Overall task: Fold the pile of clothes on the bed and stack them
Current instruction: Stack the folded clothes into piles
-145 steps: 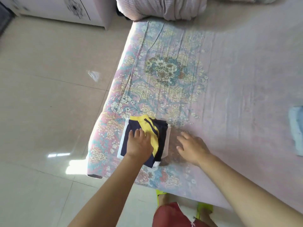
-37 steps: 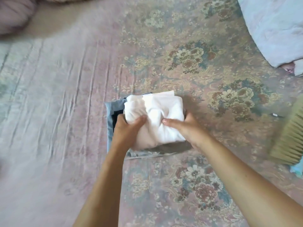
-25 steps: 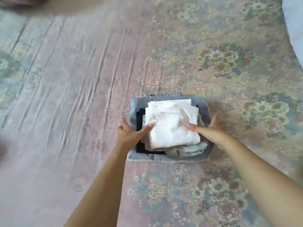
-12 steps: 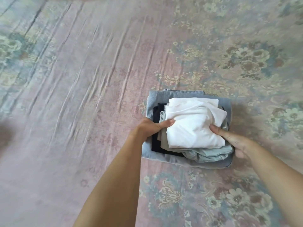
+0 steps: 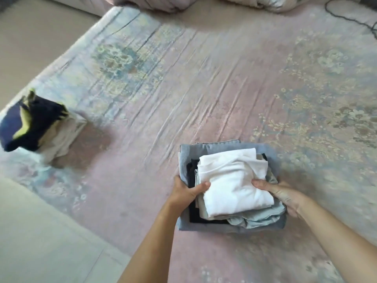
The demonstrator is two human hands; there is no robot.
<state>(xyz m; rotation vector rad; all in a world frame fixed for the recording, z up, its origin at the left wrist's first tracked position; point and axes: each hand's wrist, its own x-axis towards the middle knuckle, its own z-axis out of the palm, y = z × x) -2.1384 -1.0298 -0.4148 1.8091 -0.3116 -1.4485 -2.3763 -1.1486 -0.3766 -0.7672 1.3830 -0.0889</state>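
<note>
A stack of folded clothes (image 5: 232, 221) is between my hands over the bed (image 5: 204, 88): a white garment (image 5: 234, 180) on top, pale grey-green and black pieces under it, blue denim at the bottom. My left hand (image 5: 188, 192) grips the stack's left side, thumb on the white garment. My right hand (image 5: 282, 196) grips the right side, fingers under the pile. A second, smaller stack (image 5: 38, 127), navy and yellow over white, sits near the bed's left edge.
The floral sheet lies wrinkled around the stacks. Tiled floor (image 5: 40, 242) borders the bed at left and lower left. Rolled bedding (image 5: 163, 3) lies at the far end, and a black cable (image 5: 350, 17) trails at top right.
Both hands have carried the stack leftward across the bed, keeping their grip. The navy and yellow stack has come into view at the left edge.
</note>
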